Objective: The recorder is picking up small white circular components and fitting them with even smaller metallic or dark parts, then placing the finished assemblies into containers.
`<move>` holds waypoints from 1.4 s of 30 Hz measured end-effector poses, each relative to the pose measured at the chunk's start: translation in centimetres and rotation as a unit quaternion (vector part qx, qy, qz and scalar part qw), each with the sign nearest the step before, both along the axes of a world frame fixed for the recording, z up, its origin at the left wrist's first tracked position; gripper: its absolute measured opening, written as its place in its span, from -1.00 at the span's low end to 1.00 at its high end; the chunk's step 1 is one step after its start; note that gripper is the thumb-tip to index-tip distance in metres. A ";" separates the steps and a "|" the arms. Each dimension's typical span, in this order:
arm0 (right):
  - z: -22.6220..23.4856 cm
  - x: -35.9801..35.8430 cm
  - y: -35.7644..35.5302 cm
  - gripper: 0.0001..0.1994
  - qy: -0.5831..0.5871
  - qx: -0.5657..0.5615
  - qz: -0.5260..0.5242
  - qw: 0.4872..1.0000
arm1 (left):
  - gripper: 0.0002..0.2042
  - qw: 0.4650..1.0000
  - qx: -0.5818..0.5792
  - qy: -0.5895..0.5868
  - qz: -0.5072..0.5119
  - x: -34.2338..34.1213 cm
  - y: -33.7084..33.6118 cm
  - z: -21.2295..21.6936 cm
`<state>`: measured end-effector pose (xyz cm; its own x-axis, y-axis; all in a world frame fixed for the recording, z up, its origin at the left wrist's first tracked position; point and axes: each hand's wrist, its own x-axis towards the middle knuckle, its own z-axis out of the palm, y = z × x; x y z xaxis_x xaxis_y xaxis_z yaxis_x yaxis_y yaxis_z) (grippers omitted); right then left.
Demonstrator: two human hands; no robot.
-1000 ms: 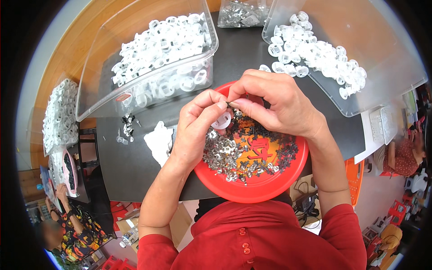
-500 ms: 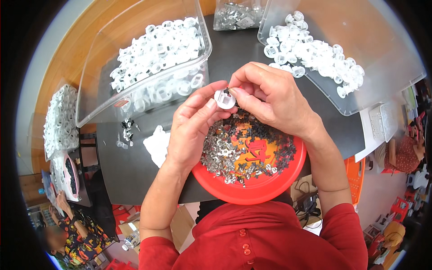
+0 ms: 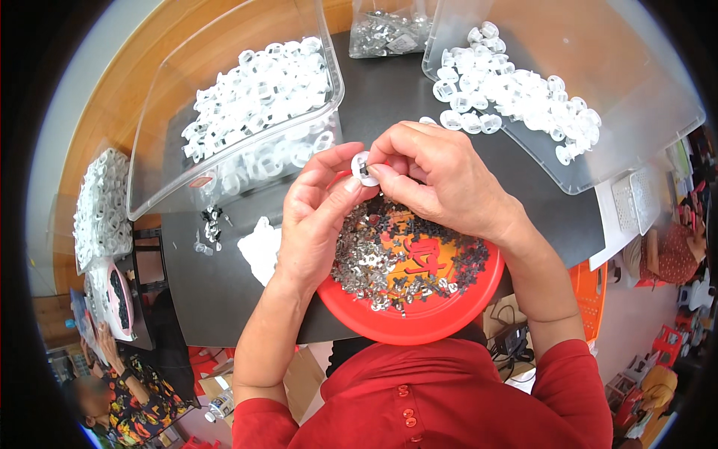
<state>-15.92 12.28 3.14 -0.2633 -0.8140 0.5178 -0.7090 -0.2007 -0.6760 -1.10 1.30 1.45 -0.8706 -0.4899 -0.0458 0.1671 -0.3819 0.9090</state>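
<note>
Pinching a white piece point(image 3: 365, 179) in the fingers of the left hand point(image 3: 310, 217) and right hand point(image 3: 452, 179), they look only partway, many loose metal parts point(image 3: 366, 260) left.

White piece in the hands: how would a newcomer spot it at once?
Find the red tray. Over its upper-left edge, the left hand and right hand meet around a round white piece with a dark centre. Unlike the white pile in the left clear bin, it is held.

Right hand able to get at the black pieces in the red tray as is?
Probably yes: many black pieces lie exposed in the red tray, near the right hand, though it's busy at a white round part.
</note>
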 end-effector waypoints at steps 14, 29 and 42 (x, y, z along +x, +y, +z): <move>-0.1 -0.2 0.2 -0.88 0.041 -0.017 0.026 0.999 | -0.65 0.999 -0.030 0.017 0.013 -0.1 0.1 -0.4; -0.4 -0.1 0.0 -0.89 -0.070 0.019 0.049 0.996 | -0.68 0.997 -0.064 0.016 0.028 0.1 0.1 -1.2; -1.0 -0.8 0.1 -0.87 -0.046 -0.001 0.054 0.997 | -0.67 0.998 -0.068 -0.007 0.004 -0.2 0.4 -0.7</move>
<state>-16.71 12.36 2.17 -0.2202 -0.8394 0.4970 -0.6175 -0.2744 -0.7371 -1.30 1.67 0.76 -0.8667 -0.4988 0.0099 0.1572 -0.2542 0.9543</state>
